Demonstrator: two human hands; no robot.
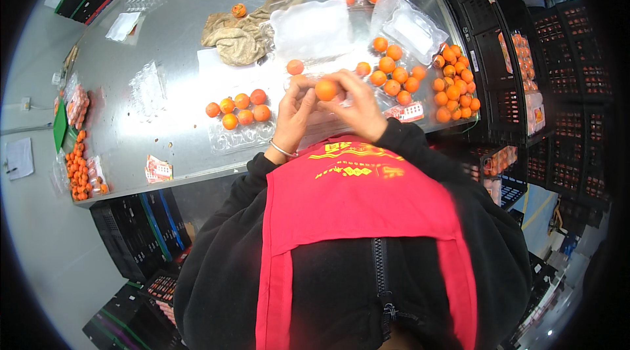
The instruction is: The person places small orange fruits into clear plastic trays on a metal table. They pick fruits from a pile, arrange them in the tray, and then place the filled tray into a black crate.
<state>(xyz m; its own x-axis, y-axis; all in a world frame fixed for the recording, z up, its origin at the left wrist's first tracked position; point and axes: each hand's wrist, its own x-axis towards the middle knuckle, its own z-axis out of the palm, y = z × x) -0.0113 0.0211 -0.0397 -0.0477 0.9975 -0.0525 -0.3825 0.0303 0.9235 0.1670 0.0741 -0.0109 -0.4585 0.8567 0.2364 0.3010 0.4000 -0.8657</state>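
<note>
A round orange fruit (326, 89) is held up at the fingertips, between my left hand (294, 114) and my right hand (362, 106). Thumb and fingers of each hand meet it from its own side. Beneath my hands, clear plastic partly shows, mostly hidden. Left of my left hand, a clear moulded tray (231, 139) holds two rows of orange fruits (245, 117). Just beyond my hands sits a single fruit (295, 67). Loose fruits (392, 87) lie to the right of my right hand, and a larger pile (453, 87) stands at the table's right end.
The metal table (182, 153) bears a crumpled brown cloth (238, 42), white padding sheets (312, 30), bagged trays (413, 30) and printed cards (406, 111). More fruit (78, 168) lies at the left end. Black crates (492, 55) stack up on the right, others (133, 232) under the table.
</note>
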